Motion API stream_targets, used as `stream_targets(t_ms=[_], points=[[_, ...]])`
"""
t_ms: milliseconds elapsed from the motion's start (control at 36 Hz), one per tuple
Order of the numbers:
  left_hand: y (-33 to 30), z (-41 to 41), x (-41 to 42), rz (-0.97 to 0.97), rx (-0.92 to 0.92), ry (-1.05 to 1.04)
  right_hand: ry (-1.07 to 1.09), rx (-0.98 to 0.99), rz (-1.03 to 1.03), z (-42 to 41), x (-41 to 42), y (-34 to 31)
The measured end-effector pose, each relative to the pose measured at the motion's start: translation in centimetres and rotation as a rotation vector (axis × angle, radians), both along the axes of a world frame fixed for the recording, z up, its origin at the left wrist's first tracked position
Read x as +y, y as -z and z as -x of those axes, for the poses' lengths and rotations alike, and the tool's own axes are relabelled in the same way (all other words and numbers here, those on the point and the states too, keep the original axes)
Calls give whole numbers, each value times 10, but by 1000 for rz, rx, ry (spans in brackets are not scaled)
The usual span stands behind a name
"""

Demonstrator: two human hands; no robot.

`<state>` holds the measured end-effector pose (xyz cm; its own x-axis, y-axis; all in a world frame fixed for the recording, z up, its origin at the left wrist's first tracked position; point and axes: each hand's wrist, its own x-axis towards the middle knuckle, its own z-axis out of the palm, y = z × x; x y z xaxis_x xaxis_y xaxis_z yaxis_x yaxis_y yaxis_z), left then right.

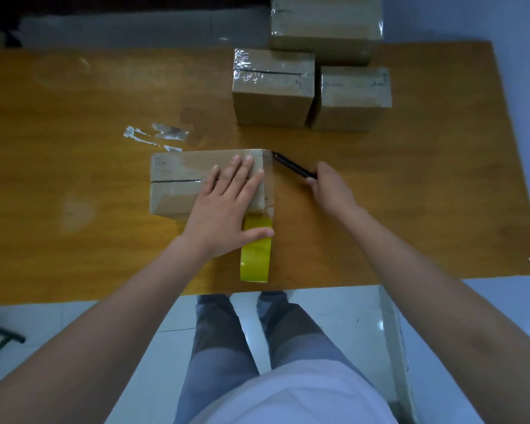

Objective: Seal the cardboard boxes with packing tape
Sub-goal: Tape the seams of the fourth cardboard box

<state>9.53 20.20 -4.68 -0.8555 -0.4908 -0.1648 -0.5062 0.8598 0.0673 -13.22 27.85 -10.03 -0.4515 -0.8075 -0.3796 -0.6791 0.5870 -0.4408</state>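
Note:
A cardboard box (178, 182) lies on the wooden table (74, 148), its top seam partly covered by clear tape. My left hand (227, 206) presses flat on the box's right end, fingers straight, thumb resting on the yellow tape roll (255, 255) that stands just in front of the box. A strip of clear tape runs from the roll up along the box's right edge. My right hand (331, 188) grips a black cutter (291, 165), whose tip touches the far right corner of the box.
Three taped cardboard boxes (273, 87) (352, 99) (325, 26) stand at the back right of the table. Scraps of clear tape (166, 133) are stuck on the table behind the near box. The table's front edge is near my legs.

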Motion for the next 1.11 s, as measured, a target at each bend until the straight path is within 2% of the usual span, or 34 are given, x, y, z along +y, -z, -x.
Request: stream_targets(t_ms=[83,250,417,556,639,861,1111], points=[[-4,0,1,-14,-10,-8,38,-125,15,3,29,-13],[-5,1,4,-17,-39,-15,4,-190,169,-10,76,-49],[-6,2,3,-27,-75,-18,-109,-84,397,-15,106,-75],[-9,4,4,-21,-98,-21,-316,8,568,-20,111,-81],[-10,4,4,-18,-103,-25,-403,96,588,-22,105,-82],[-9,5,5,-23,-90,-33,-477,159,553,-28,93,-75],[-8,5,5,-13,-90,-34,-426,288,618,-38,97,-70]])
